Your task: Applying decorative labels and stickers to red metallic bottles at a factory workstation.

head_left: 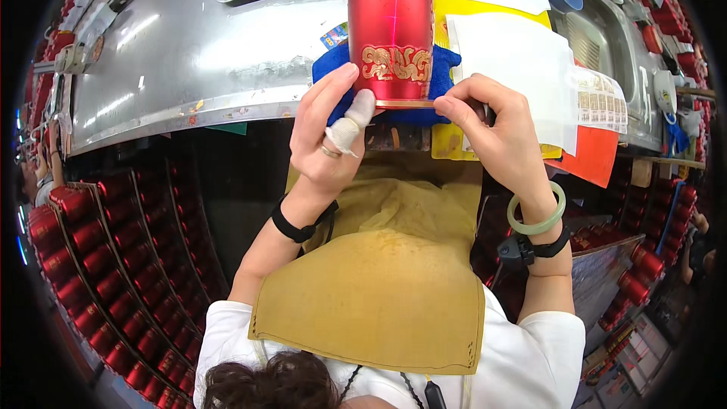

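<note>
A mustard-yellow apron [379, 280] spreads over the person's lap nearest the camera, and both forearms rise out of white sleeves toward the edge of a sheet-metal bench [189, 53]. The left hand [327, 132], thumb wrapped in white tape and a ring on one finger, lies half curled against the left lower side of a red metal canister [391, 23] that stands upright on a blue cloth [333, 68]; its fingertips press the cloth and the canister's base. The right hand [496, 132] is pinched narrow, thumb and forefinger closed on a thin gold strip [409, 104] that runs along the canister's bottom rim. Above that strip the gold dragon band [395, 63] already sits flat on the red wall, so the ornament looks applied, while the rim strip seems only part way on (its far side is hidden, so how much is seated I cannot tell). What is left, by my judgement, is pressing the strip round the rest of the rim. White sheets [515, 45] and a yellow sheet lie just right of the canister, and an orange sheet [594, 155] hangs over the bench edge. Rows of red canisters [98, 242] fill racks at lower left, and more stand at lower right, though whether those are finished or waiting I cannot tell.
</note>
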`<state>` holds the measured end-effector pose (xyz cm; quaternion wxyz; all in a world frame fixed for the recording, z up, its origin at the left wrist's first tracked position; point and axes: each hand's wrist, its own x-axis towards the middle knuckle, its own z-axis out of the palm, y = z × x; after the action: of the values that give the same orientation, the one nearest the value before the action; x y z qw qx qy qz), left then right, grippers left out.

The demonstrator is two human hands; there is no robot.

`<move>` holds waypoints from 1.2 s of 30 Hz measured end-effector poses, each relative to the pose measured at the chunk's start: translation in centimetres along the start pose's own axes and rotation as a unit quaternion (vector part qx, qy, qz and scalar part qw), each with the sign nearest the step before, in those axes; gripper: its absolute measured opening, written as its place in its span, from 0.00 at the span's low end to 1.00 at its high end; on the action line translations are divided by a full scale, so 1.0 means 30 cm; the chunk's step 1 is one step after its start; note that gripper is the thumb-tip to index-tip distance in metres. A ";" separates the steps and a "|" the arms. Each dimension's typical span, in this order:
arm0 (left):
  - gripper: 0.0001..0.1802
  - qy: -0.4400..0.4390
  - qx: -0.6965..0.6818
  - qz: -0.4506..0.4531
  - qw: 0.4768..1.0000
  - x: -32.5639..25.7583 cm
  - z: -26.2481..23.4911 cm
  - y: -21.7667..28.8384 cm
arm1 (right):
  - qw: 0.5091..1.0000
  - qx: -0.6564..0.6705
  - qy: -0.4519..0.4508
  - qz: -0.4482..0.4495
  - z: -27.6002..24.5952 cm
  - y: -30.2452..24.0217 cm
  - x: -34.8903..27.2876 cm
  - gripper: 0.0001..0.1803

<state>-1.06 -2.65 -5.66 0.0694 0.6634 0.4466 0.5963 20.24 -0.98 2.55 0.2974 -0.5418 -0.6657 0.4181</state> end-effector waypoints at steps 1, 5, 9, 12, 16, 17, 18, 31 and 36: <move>0.17 0.005 0.066 0.059 0.996 0.010 -0.001 0.008 | 1.000 0.000 -0.001 0.000 -0.002 0.000 0.001 0.09; 0.14 -0.029 0.112 0.108 0.987 0.036 0.010 0.049 | 1.000 -0.005 0.002 0.018 -0.006 0.009 0.006 0.10; 0.15 -0.010 0.035 0.065 0.997 0.034 0.022 0.010 | 1.000 0.012 0.011 0.013 0.002 0.014 0.008 0.11; 0.16 0.010 -0.033 -0.050 0.998 0.000 0.011 0.012 | 1.000 0.001 0.000 0.013 0.002 -0.014 0.007 0.11; 0.18 0.018 -0.011 -0.010 1.000 -0.019 0.014 -0.006 | 1.000 0.010 0.004 0.005 0.001 -0.006 0.005 0.11; 0.18 0.037 0.058 0.044 0.997 -0.003 0.019 0.009 | 1.000 0.011 0.006 0.012 -0.001 0.001 0.004 0.11; 0.17 0.057 0.127 0.097 0.985 0.012 0.024 0.024 | 1.000 0.011 0.008 0.019 -0.003 0.004 0.005 0.11; 0.16 0.032 -0.029 -0.067 0.997 -0.022 0.007 0.020 | 1.000 0.010 0.004 0.003 0.007 -0.008 0.007 0.11; 0.18 0.012 0.188 0.125 0.974 0.022 0.021 0.054 | 1.000 0.006 0.002 0.013 0.008 0.014 0.015 0.11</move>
<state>0.22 -2.89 -4.33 -0.1364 0.7081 0.4650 0.5136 20.11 -0.58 2.05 0.2971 -0.5494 -0.6553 0.4249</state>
